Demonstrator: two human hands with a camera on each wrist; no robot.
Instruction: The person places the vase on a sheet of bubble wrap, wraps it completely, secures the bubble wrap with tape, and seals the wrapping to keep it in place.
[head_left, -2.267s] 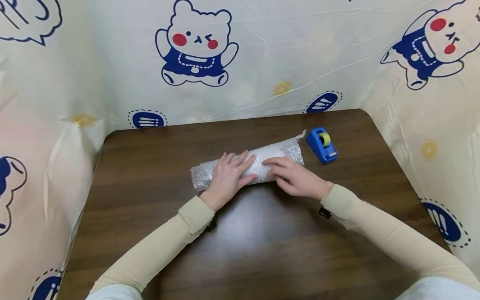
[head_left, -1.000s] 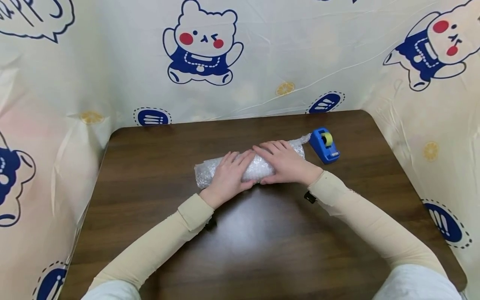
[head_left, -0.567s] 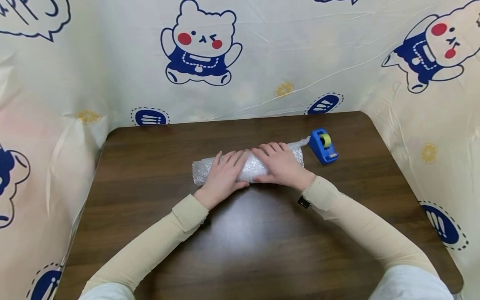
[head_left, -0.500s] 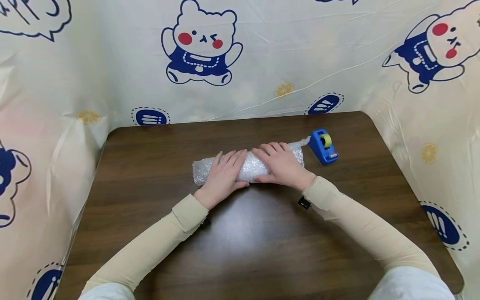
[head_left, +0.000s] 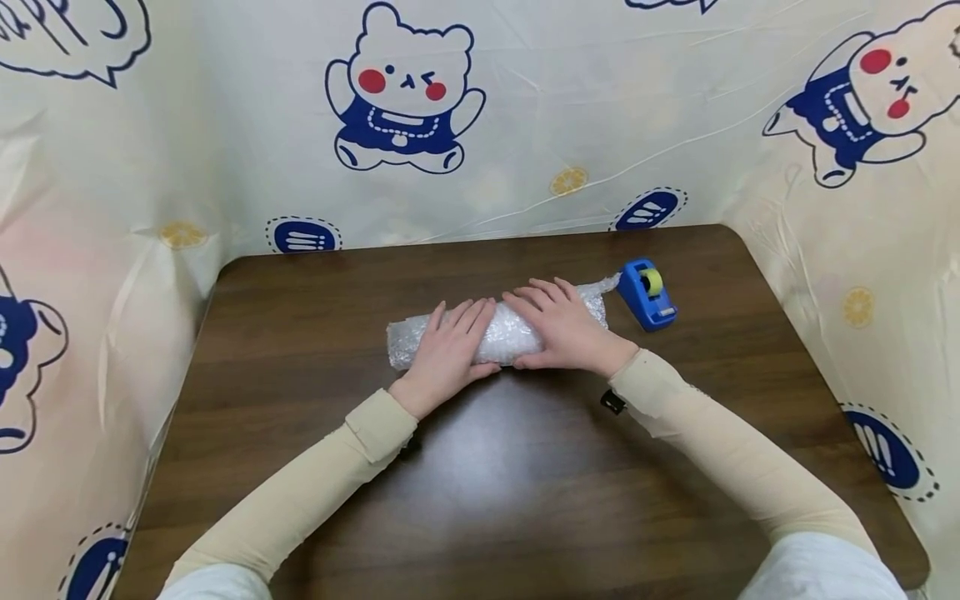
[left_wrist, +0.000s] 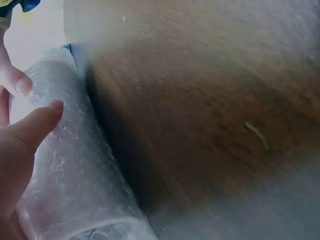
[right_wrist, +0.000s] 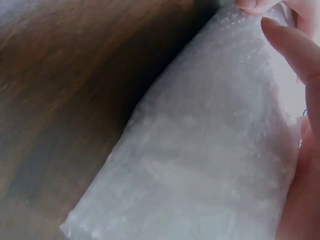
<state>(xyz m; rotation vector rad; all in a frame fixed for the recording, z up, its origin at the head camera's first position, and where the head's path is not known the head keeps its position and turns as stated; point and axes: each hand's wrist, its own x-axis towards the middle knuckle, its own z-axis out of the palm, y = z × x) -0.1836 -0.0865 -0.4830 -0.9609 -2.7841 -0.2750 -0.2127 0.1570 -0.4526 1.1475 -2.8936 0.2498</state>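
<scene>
A bubble-wrapped roll [head_left: 513, 337] lies crosswise on the table. My left hand [head_left: 450, 350] rests on its left half, fingers extended over the top and thumb along the near side. Beside it, my right hand [head_left: 564, 329] presses on the right half, fingers spread across the top and thumb at the near side. The left wrist view shows the left thumb [left_wrist: 42, 122] against the clear wrap [left_wrist: 75, 160]. Up close in the right wrist view, the wrap [right_wrist: 200, 140] looks whitish, with the right thumb [right_wrist: 295, 47] at its side. What is inside is hidden.
A blue tape dispenser [head_left: 637, 293] with a yellow-green roll stands right of the bundle, close to a loose twist of wrap [head_left: 609, 283]. The brown wooden table [head_left: 480, 492] has patterned cloth [head_left: 525, 100] behind and at both sides.
My right hand has gone from poking with its fingertips to lying spread over the roll. The roll has shifted slightly, and its loose twist now reaches the dispenser. Lately both hands stay nearly still.
</scene>
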